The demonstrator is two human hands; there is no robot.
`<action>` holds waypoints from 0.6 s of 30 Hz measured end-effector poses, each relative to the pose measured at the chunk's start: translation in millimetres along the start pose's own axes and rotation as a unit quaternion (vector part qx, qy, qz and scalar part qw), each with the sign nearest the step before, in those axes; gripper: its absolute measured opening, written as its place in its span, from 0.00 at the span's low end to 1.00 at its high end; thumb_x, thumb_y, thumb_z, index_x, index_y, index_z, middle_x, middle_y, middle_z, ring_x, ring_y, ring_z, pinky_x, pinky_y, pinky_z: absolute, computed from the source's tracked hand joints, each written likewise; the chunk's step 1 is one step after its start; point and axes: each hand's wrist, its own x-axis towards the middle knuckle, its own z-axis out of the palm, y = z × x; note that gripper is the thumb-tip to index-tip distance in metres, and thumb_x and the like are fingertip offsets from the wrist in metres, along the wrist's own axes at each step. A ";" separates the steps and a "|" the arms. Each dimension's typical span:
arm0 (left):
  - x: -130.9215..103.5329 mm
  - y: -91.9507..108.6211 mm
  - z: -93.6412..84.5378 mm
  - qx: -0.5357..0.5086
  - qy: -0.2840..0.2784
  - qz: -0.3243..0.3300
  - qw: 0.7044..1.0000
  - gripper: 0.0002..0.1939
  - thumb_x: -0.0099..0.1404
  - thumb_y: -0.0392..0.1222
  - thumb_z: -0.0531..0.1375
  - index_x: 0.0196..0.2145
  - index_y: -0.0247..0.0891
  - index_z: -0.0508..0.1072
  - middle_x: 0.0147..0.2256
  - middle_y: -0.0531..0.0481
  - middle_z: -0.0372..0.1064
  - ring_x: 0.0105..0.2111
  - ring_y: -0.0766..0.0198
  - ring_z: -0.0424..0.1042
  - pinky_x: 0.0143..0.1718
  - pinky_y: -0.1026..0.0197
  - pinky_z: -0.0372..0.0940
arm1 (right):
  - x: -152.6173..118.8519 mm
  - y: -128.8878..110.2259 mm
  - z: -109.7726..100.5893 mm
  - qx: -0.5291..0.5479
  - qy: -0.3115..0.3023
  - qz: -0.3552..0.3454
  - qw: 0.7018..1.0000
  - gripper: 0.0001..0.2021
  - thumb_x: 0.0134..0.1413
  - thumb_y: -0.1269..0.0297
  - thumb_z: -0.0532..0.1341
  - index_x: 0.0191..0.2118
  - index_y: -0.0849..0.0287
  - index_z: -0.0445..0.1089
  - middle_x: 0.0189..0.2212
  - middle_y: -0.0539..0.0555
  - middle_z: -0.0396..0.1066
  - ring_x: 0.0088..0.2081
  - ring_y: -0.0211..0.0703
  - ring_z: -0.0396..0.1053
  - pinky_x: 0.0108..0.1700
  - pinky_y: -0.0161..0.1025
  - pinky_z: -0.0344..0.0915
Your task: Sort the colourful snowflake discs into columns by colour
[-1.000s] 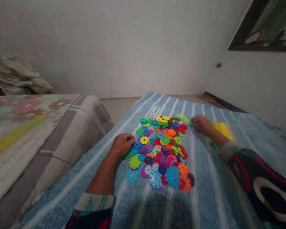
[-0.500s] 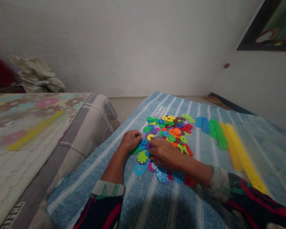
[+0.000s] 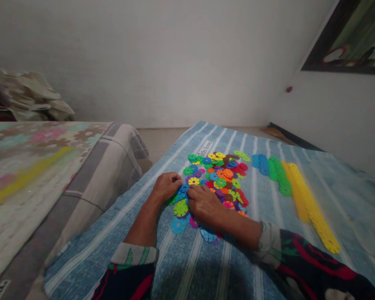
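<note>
reaching over disc pile point(image 3: 227, 174) with right hand point(image 3: 207, 206), curling left hand point(image 3: 166, 187) beside it; cannot tell either grip's opening or hold.

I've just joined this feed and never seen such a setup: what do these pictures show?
There's no machine: these are a person's bare hands. Every picture comes from one camera worn on the head, looking forward and down.

On the blue-and-white striped cloth lies a loose spread of multicoloured, notched plastic discs. To its right are overlapping rows of blue discs, green discs and yellow discs.

The left hand is at the spread's left edge; the right hand is over it. Whether the fingers hold anything is unclear.
</note>
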 end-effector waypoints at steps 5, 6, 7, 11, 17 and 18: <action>4.8 -2.5 -2.4 0.005 -0.002 0.002 1.000 0.14 0.48 0.49 0.55 0.24 0.37 0.75 0.24 0.50 0.73 0.27 0.60 0.69 0.32 0.61 0.61 | 4.0 0.5 0.1 -0.026 0.017 -0.030 0.999 0.09 0.61 0.71 0.56 0.32 0.64 0.72 0.36 0.60 0.68 0.46 0.53 0.60 0.42 0.47 0.59; 5.4 -2.7 -2.9 0.005 -0.001 0.001 1.000 0.14 0.48 0.49 0.55 0.24 0.37 0.74 0.24 0.50 0.73 0.27 0.60 0.69 0.32 0.61 0.61 | 4.9 0.2 0.4 -0.028 0.021 -0.036 0.999 0.09 0.61 0.71 0.56 0.32 0.64 0.72 0.35 0.60 0.68 0.46 0.53 0.60 0.41 0.47 0.59; 5.7 -2.6 -3.4 0.004 -0.001 0.001 1.000 0.14 0.47 0.49 0.55 0.24 0.37 0.74 0.24 0.50 0.73 0.28 0.59 0.70 0.33 0.61 0.61 | 5.8 0.1 0.6 -0.027 0.027 -0.041 0.998 0.09 0.61 0.71 0.56 0.32 0.64 0.72 0.35 0.59 0.68 0.45 0.53 0.60 0.41 0.47 0.59; 4.5 0.4 -5.8 0.002 -0.008 -0.006 1.000 0.14 0.47 0.50 0.55 0.23 0.38 0.74 0.24 0.51 0.73 0.28 0.59 0.70 0.33 0.61 0.61 | 6.9 9.4 -5.2 -0.007 0.058 -0.029 0.998 0.08 0.60 0.70 0.57 0.32 0.63 0.71 0.35 0.59 0.69 0.42 0.48 0.62 0.42 0.44 0.60; 4.2 2.7 -6.6 0.006 -0.018 -0.027 0.999 0.15 0.47 0.50 0.54 0.25 0.38 0.74 0.25 0.51 0.74 0.28 0.59 0.71 0.33 0.61 0.60 | -18.9 99.0 -36.6 0.036 0.106 0.152 0.982 0.09 0.60 0.73 0.56 0.32 0.61 0.74 0.42 0.58 0.71 0.45 0.43 0.66 0.47 0.38 0.61; 4.5 2.5 -6.4 0.006 -0.018 -0.029 0.999 0.15 0.47 0.50 0.55 0.25 0.38 0.74 0.25 0.51 0.74 0.28 0.59 0.71 0.33 0.61 0.60 | -28.3 120.8 -41.8 0.036 0.096 0.202 0.974 0.09 0.59 0.72 0.57 0.33 0.61 0.75 0.43 0.58 0.72 0.47 0.42 0.66 0.48 0.36 0.60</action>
